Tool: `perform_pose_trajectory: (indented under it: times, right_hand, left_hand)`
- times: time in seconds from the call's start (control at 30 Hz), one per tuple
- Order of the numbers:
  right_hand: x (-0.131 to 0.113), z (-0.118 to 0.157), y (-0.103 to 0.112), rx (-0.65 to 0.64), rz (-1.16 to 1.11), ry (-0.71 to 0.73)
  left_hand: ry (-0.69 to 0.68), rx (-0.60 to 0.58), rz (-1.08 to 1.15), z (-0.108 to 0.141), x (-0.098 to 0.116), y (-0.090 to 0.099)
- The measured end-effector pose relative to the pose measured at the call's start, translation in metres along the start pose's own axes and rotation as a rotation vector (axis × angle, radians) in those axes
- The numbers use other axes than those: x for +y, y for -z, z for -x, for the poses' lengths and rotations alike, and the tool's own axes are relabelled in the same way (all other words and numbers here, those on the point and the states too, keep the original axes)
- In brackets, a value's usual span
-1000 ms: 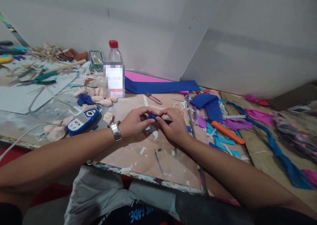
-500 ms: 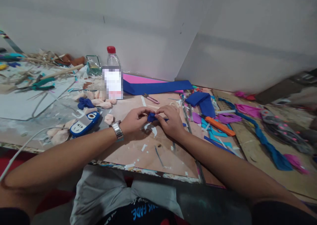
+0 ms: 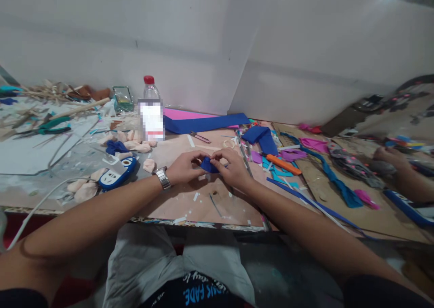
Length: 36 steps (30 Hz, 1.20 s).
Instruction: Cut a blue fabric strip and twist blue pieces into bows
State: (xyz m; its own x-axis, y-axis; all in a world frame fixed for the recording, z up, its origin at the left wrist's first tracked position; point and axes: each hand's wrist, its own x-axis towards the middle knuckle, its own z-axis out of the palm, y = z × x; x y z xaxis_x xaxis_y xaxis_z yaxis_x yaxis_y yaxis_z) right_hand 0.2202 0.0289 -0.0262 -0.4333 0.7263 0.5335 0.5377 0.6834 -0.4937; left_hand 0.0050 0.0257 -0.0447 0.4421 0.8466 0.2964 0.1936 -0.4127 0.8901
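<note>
A small dark blue piece [image 3: 209, 165] is held between my two hands over the middle of the table. My left hand [image 3: 186, 166], with a metal watch at its wrist, pinches its left side with thumb and forefinger. From the right, the thumb and fingers of my right hand [image 3: 232, 167] grip its upper right edge. Behind them lie small pink-handled scissors [image 3: 200, 137] and a long blue strip [image 3: 206, 123]. Left of my hands are several pale peach pieces [image 3: 137, 146] and a crumpled blue one [image 3: 116, 147].
A blue-and-white power socket [image 3: 117, 173] with a cable sits at the left. Green-handled pliers [image 3: 54, 125] lie beyond it, a red-capped bottle [image 3: 151, 89] at the back. On the right are an orange cutter [image 3: 283, 164], coloured scraps and another person's arm [image 3: 403, 172].
The view has shifted to the right, bringing another person's arm into sight. Between my fingers, the blue piece now looks wider and more spread out.
</note>
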Motion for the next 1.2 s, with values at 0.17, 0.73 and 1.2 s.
perform_pose_trajectory:
  times: [0.17, 0.73, 1.2]
  right_hand:
    - [0.002, 0.002, -0.003, 0.009, -0.009, -0.046]
    - [-0.002, -0.001, -0.01, 0.107, -0.073, -0.031]
    - [0.005, 0.002, -0.01, 0.091, -0.165, -0.023]
  left_hand:
    - [-0.062, 0.019, 0.002, 0.001, -0.006, -0.004]
    - [-0.044, 0.176, 0.115, 0.001, -0.005, -0.008]
    - [-0.04, 0.218, 0.056, 0.001, 0.002, -0.007]
